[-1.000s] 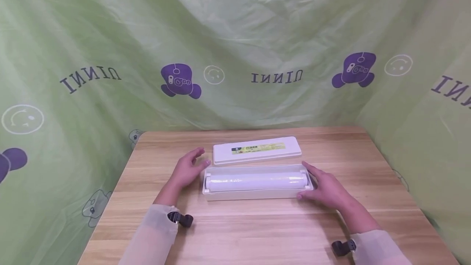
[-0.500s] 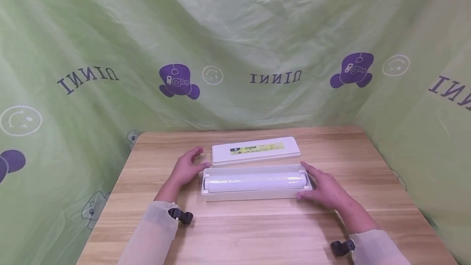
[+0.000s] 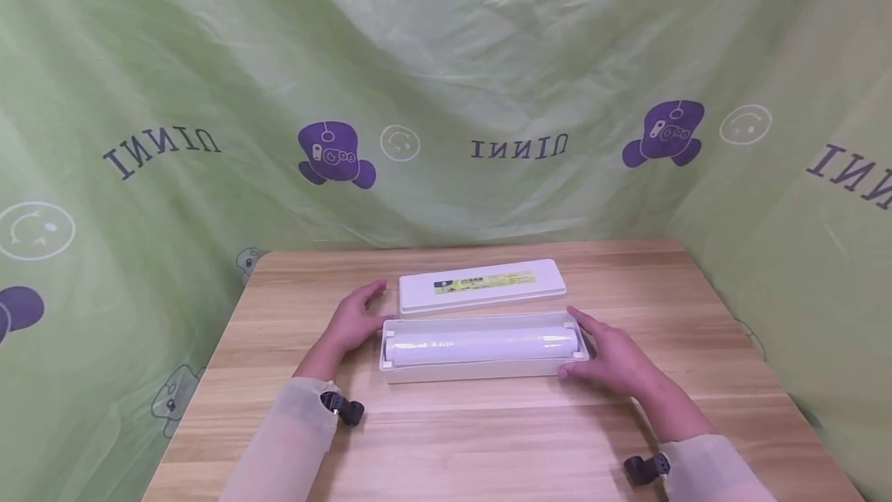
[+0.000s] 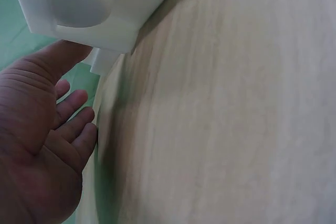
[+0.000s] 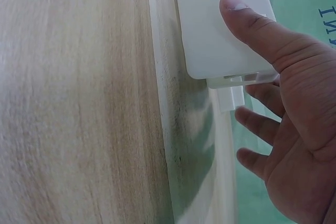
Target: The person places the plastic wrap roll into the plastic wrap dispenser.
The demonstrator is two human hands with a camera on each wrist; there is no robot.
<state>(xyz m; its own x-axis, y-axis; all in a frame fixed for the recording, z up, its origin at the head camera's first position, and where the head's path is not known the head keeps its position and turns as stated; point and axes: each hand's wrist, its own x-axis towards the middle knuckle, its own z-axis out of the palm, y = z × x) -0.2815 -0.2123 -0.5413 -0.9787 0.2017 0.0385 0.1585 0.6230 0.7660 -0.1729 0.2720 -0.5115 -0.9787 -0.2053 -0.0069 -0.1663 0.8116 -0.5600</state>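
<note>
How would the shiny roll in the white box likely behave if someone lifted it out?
The roll would probably feel slippery, since its surface throws glossy highlights. It likely keeps its shape, lying straight along the box. Being cylindrical, it may roll if set on the table.

A wood-grain table (image 3: 453, 440) bears an open white box (image 3: 481, 370) and, just behind it, a labelled lid (image 3: 481, 287).

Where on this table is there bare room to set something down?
The table is bare in front of the open box, right of the lid and right hand, and left of the left hand. It is crowded around the box: the lid lies close behind, hands flank its ends, and a roll lies inside.
</note>
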